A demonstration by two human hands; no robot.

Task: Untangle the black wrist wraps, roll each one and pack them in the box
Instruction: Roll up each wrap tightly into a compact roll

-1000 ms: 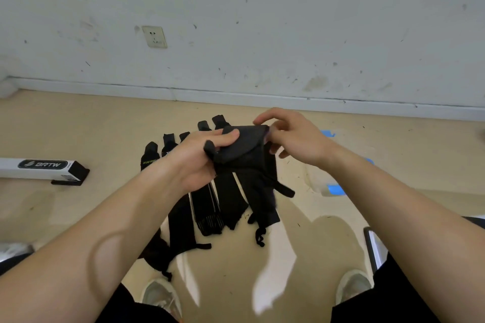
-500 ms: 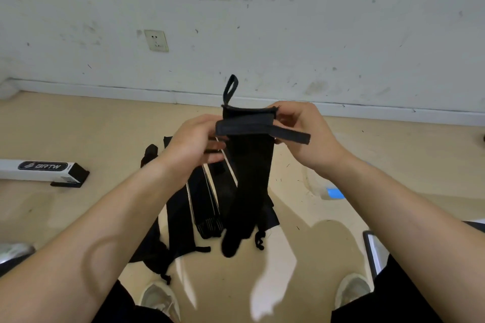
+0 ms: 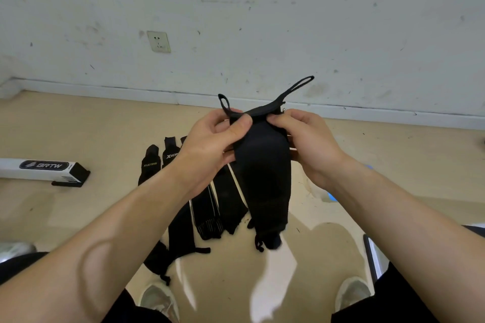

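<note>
Since the earlier frame a second thin loop (image 3: 299,86) has sprung up toward the upper right. Left hand (image 3: 210,144) and right hand (image 3: 309,141) pinch the top edge of the soft black fabric wrap (image 3: 262,173), which hangs lengthwise toward the frame's bottom.

A white wall socket (image 3: 158,41) is set in a scuffed white wall (image 3: 288,21). A white baseboard (image 3: 105,90) is seen along the bottom of it, where the beige floor (image 3: 78,126) begins. Bright patches of light are reflected on the floor.
</note>
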